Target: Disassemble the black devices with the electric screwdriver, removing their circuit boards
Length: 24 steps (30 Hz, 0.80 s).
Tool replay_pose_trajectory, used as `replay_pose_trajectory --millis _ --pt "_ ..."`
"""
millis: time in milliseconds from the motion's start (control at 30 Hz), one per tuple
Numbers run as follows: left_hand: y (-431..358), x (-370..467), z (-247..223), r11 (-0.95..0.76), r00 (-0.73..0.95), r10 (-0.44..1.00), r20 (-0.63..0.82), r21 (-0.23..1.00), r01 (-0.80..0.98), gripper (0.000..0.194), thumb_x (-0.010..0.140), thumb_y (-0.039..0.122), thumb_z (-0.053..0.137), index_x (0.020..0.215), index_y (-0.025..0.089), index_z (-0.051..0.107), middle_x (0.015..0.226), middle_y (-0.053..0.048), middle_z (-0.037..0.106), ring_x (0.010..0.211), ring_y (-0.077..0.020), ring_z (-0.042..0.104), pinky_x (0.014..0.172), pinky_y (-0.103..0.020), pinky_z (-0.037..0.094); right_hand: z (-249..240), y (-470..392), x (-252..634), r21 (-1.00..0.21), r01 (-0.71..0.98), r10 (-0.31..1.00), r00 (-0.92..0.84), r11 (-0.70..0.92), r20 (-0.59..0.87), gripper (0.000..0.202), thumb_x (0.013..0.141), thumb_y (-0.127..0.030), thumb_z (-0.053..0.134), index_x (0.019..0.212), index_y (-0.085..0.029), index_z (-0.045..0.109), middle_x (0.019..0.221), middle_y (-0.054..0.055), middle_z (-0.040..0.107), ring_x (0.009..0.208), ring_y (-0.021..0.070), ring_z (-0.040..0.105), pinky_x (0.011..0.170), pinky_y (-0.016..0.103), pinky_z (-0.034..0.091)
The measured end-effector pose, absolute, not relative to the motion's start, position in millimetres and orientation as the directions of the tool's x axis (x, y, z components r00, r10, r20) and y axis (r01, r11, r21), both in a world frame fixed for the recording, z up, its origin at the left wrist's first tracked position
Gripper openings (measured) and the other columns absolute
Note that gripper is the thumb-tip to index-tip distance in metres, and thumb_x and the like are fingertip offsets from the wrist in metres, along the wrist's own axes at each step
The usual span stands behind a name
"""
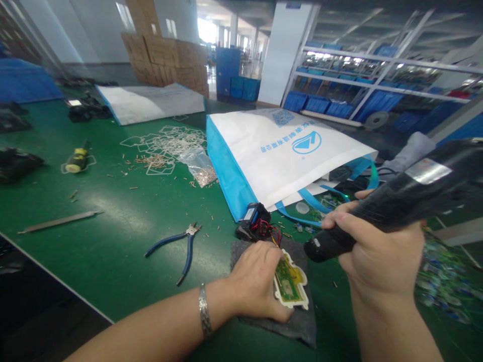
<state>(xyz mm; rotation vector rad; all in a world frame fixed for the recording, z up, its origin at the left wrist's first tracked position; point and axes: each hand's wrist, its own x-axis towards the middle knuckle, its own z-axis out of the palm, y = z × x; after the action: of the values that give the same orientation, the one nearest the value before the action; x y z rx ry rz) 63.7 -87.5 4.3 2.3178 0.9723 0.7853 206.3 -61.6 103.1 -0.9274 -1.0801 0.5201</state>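
My left hand [260, 281] is wrapped round the left side of a white-edged housing with a green circuit board [289, 284], which rests on a dark grey cloth [302, 329]. My right hand [373, 236] grips a thick black cylindrical tool [400, 196], its blunt end close to the right of the board. Red and yellow wires run from the board to a small black device [254, 223] just behind it. Blue-handled cutters [186, 246] lie open to the left of my left hand.
A large white and blue bag [287, 151] lies behind the hands. Metal pins and a plastic bag [199, 168] are left of it, with white wire frames [169, 141]. Tweezers [62, 221] and a yellow screwdriver [77, 160] lie farther left. Green wired parts [445, 281] spread at the right.
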Motion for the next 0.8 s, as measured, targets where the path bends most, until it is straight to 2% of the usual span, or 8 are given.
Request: replay_pose_trajectory --millis 400,533,633,733,800 --pt "-87.1 63.1 8.2 -0.642 0.607 0.735 0.300 0.596 0.482 0.055 0.045 0.041 0.070 0.087 0.016 0.045 0.097 -0.009 0.049 0.088 -0.0236 0.046 0.079 -0.037 0.042 102.4 -58.1 209.3 -0.865 0.034 0.778 0.418 0.501 0.468 0.036 0.055 -0.012 0.065 0.086 -0.013 0.048 0.055 0.000 0.051 0.044 0.0178 0.049 0.045 0.027 0.042" --pt "-87.5 62.6 9.1 -0.670 0.604 0.715 0.352 0.592 0.447 0.051 0.045 0.041 0.069 0.084 0.017 0.045 0.099 -0.008 0.048 0.090 -0.0232 0.045 0.079 -0.035 0.042 98.9 -59.3 208.4 -0.872 0.023 0.786 0.423 0.489 0.452 0.036 0.054 -0.013 0.065 0.084 -0.014 0.045 0.055 0.000 0.051 0.044 0.0177 0.049 0.046 0.028 0.042" --pt "-87.2 61.3 11.8 -0.670 0.560 0.721 0.408 0.617 0.414 0.048 0.047 0.042 0.068 0.081 0.018 0.046 0.099 -0.008 0.047 0.090 -0.0220 0.045 0.078 -0.034 0.042 91.1 -58.8 206.4 -0.902 -0.018 0.828 0.406 0.431 0.387 0.035 0.053 -0.014 0.064 0.083 -0.014 0.045 0.055 -0.001 0.050 0.044 0.0170 0.048 0.046 0.027 0.042" --pt "-86.0 58.0 15.5 -0.652 0.573 0.730 0.372 0.629 0.423 0.048 0.047 0.042 0.067 0.083 0.018 0.047 0.098 -0.007 0.047 0.089 -0.0217 0.045 0.078 -0.033 0.042 86.1 -57.6 203.3 -0.931 -0.040 0.868 0.378 0.363 0.322 0.035 0.052 -0.015 0.064 0.082 -0.014 0.045 0.055 -0.001 0.050 0.045 0.0161 0.048 0.046 0.027 0.041" --pt "-84.7 55.3 17.6 -0.650 0.605 0.724 0.331 0.622 0.437 0.050 0.047 0.043 0.068 0.087 0.019 0.049 0.099 -0.007 0.047 0.090 -0.0223 0.045 0.078 -0.034 0.042 90.7 -58.8 201.6 -0.928 -0.046 0.874 0.357 0.370 0.331 0.037 0.052 -0.015 0.065 0.084 -0.014 0.046 0.056 -0.001 0.051 0.045 0.0165 0.048 0.047 0.027 0.041"
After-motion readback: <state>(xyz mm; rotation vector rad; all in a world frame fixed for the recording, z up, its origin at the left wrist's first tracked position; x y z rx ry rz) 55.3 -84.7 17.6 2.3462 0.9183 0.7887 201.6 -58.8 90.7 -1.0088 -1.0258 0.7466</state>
